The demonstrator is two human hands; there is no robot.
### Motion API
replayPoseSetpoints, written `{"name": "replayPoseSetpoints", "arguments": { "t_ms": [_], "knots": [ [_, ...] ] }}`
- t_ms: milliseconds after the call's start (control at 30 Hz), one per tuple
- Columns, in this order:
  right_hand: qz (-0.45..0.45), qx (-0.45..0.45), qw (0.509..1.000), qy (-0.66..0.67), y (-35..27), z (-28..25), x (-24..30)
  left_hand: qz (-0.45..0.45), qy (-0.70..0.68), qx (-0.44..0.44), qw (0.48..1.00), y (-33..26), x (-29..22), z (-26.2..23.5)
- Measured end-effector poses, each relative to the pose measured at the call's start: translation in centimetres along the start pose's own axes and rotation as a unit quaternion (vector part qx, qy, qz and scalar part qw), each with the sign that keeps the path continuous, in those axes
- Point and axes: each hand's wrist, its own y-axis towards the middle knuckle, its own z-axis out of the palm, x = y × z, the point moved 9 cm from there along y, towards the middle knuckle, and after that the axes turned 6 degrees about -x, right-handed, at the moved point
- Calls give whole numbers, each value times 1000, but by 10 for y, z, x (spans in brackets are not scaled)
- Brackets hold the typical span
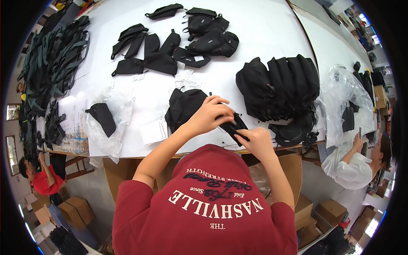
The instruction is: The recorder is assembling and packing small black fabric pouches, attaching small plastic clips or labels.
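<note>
Both hands, left hand (210, 114) and right hand (256, 142), are clamped on a small black fabric pouch (233, 126) above the white desk (263, 34), beside a stack of black fabric bags (278, 85).

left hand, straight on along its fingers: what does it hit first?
The left hand points rightward across the small black pouch it grips with the right hand. Straight on, it would likely first meet the stack of black bags on the white table; depth is uncertain.

Bare tabletop (263, 29) beyond stacked pouches (278, 87)
</note>
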Motion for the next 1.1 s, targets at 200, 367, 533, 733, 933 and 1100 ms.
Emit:
{"name": "replayPoseSetpoints", "arguments": {
  "t_ms": [200,367,533,733,933,1100],
  "knots": [
    [-39,-91,995,31,31,-24,35,-284,-191,-395,853,-82,67,-66],
    [-5,-185,973,138,27,-19,47,-308,-710,-273,571,-81,44,17],
    [248,-229,878,339,-1,8,7,-343,-625,-392,582,-86,41,-8],
    [181,-100,857,472,13,33,0,-332,-618,-351,620,-81,27,-20],
    [105,-257,856,436,49,-37,13,-393,-571,-199,693,-72,-9,0],
    [37,-358,889,281,38,-58,19,-401,-562,-220,689,-73,-17,-2]
  ]
}}
